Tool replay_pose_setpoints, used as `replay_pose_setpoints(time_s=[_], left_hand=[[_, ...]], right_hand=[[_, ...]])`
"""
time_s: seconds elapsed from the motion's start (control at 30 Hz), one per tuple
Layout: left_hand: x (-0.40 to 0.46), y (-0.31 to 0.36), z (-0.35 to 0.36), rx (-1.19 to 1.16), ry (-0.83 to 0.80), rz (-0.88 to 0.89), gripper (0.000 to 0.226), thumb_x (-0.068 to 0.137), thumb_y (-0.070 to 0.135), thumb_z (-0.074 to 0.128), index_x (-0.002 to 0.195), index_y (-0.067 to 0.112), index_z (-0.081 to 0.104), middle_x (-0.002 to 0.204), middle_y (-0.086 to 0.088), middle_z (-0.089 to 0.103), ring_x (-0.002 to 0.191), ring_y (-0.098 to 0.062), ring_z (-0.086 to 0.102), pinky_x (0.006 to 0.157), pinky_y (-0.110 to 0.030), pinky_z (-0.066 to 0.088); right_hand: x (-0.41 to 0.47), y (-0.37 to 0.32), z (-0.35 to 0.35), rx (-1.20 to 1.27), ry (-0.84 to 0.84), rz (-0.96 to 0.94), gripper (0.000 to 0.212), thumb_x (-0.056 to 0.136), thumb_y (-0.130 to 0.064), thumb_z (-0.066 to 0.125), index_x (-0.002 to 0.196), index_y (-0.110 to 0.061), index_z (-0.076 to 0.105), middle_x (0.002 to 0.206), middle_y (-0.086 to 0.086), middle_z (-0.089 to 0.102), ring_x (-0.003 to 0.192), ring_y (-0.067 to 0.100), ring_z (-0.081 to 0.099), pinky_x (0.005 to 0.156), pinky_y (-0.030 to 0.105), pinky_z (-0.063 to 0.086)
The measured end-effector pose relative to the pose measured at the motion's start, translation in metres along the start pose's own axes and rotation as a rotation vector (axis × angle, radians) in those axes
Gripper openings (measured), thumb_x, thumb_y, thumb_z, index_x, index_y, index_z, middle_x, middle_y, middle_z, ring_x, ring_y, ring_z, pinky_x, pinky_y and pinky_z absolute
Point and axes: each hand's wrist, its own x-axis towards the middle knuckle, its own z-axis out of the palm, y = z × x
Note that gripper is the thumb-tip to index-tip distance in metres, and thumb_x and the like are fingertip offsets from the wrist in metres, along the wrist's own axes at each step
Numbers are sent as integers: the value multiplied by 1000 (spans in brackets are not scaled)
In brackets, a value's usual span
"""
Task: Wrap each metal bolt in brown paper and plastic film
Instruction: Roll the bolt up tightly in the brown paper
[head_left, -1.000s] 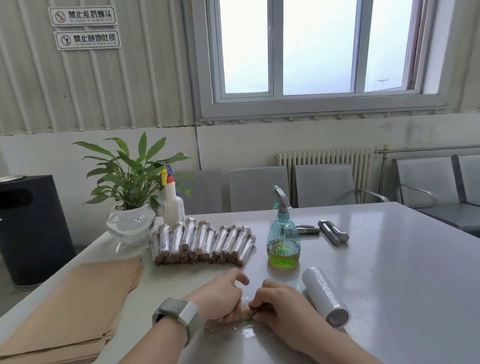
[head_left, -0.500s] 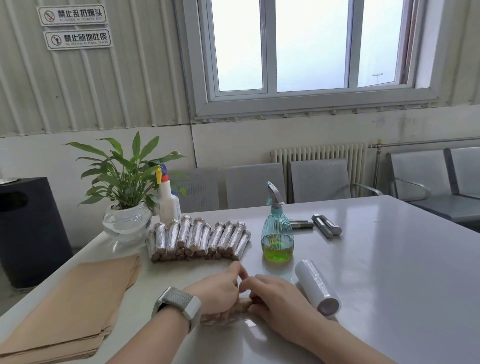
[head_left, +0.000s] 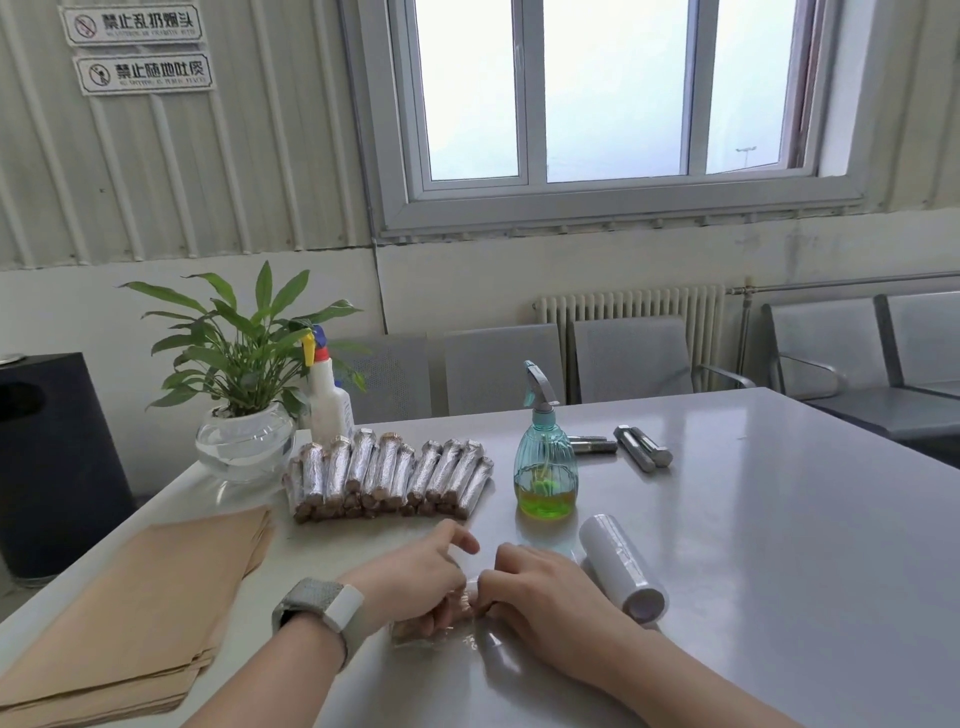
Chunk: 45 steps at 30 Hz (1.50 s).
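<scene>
A paper-wrapped bolt lies on the grey table near the front edge, with clear plastic film around it. My left hand grips its left part with curled fingers. My right hand pinches its right end and the film. Most of the bolt is hidden under both hands. A roll of plastic film lies just right of my right hand. A stack of brown paper sheets sits at the left. Several wrapped bolts lie in a row behind my hands. Bare metal bolts lie further back.
A teal spray bottle with green liquid stands behind my right hand. A potted plant and a white spray bottle stand at the back left. Grey chairs line the far side, and a black bin stands left of the table.
Both hands have stayed on the wrapped bolt and closed together over it, fingers shifting as the film goes round. The camera has tilted slightly.
</scene>
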Motion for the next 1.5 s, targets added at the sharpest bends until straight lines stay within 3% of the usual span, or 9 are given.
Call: replay_pose_setpoints(time_s=[0.13,0.27,0.4,0.77,1.0,1.2,1.3,1.4,1.5], left_hand=[[-19,-7,0,-96,152,98,29,90,2,43,105,26,53,93,-3,60,45,-12,53,40,-22,40],[-31,-17,-12,336,418,223,20,84,24,62,88,42,56,87,22,64,55,2,52,53,-16,40],[-34,-25,-7,579,404,252,12,79,49,68,83,51,57,83,33,57,71,15,45,59,-10,31],[-25,-36,2,373,373,340,13,79,41,72,91,35,72,84,21,66,78,8,57,70,-11,44],[-27,-34,8,408,420,304,20,75,38,68,94,31,69,93,14,68,88,-4,62,79,-26,51],[-28,-39,12,373,435,305,40,76,38,70,111,35,50,93,17,63,89,-2,56,79,-25,49],[-31,-44,4,175,384,269,46,77,34,75,115,40,50,98,13,63,80,-3,57,70,-17,47],[-40,-53,-12,-246,400,233,22,90,10,66,107,23,62,102,-8,59,73,-12,60,61,-31,57],[-46,-75,-27,-225,491,169,11,89,10,68,94,20,69,88,-13,62,67,-13,59,62,-31,57]], right_hand=[[0,3,2,12,-11,8,11,92,-29,52,99,-33,59,91,-1,52,82,19,52,69,33,41],[2,4,3,38,-8,17,14,92,-26,52,101,-33,62,93,-2,53,84,17,52,70,30,38],[2,4,1,54,-27,23,15,92,-24,52,101,-29,64,93,0,53,86,19,53,75,37,44],[6,-3,-6,40,-86,89,21,86,-23,56,107,-27,58,103,-3,56,96,16,53,74,28,39],[24,-12,-6,-66,-147,118,29,97,-46,49,122,-32,53,105,-1,57,97,22,58,73,36,44],[20,-10,2,8,-50,161,29,91,-53,55,106,-32,67,95,-3,57,89,17,57,73,33,45],[18,-9,7,63,-16,189,25,89,-51,59,104,-33,68,95,-7,56,88,13,56,70,28,40],[18,-7,9,89,-3,215,23,88,-49,61,104,-33,67,94,-11,54,87,9,54,70,26,39],[18,-6,11,99,-3,223,22,88,-48,61,105,-35,67,91,-14,50,88,7,52,69,24,37]])
